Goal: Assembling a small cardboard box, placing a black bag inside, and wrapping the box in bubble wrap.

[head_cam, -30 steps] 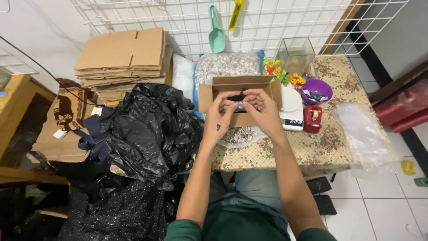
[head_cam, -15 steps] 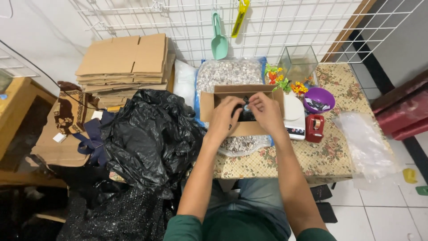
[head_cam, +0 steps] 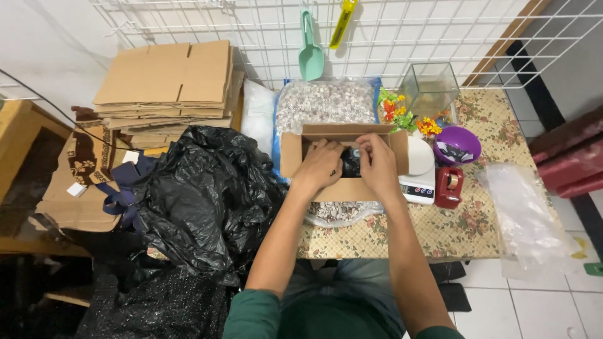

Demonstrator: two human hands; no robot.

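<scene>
Sitting between both hands (head_cam: 348, 164): dark item (head_cam: 350, 162).

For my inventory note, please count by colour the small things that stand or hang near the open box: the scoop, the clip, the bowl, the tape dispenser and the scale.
Green: 1, the scoop
Yellow: 1, the clip
Purple: 1, the bowl
Red: 1, the tape dispenser
White: 1, the scale
Total: 5

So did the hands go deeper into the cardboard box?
Yes. Both hands moved forward, away from the person, into the cardboard box, toward the wire grid wall.
</scene>
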